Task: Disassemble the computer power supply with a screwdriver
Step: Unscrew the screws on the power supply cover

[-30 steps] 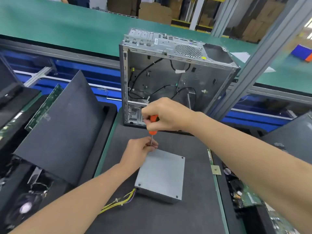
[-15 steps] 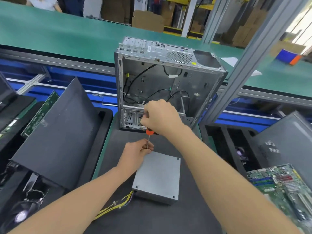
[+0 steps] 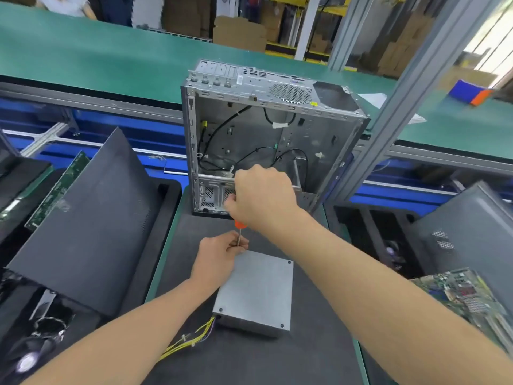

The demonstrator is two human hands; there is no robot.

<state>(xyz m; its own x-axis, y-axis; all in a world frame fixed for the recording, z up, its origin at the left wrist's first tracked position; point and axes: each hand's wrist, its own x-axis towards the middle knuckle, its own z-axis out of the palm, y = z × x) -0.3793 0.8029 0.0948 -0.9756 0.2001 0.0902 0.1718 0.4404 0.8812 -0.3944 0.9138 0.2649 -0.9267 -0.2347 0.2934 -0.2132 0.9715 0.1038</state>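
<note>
Power supply (image 3: 254,290): a grey sheet-metal box with a flat lid, lying on the black mat (image 3: 249,362) before the open computer case (image 3: 277,134); yellow wires (image 3: 188,340) trail from its near-left corner. The right hand (image 3: 261,198) wraps the orange screwdriver (image 3: 239,232) handle, and the left hand (image 3: 219,257) pinches the shaft at the far-left corner. The box is probably rigid, weighty and smooth-faced, best gripped by its edges.

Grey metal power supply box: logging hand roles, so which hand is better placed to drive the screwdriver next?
Right. The right hand grips the orange-handled screwdriver from above, its shaft upright over the far-left corner of the grey metal power supply box. The left hand only pinches the shaft.
</note>
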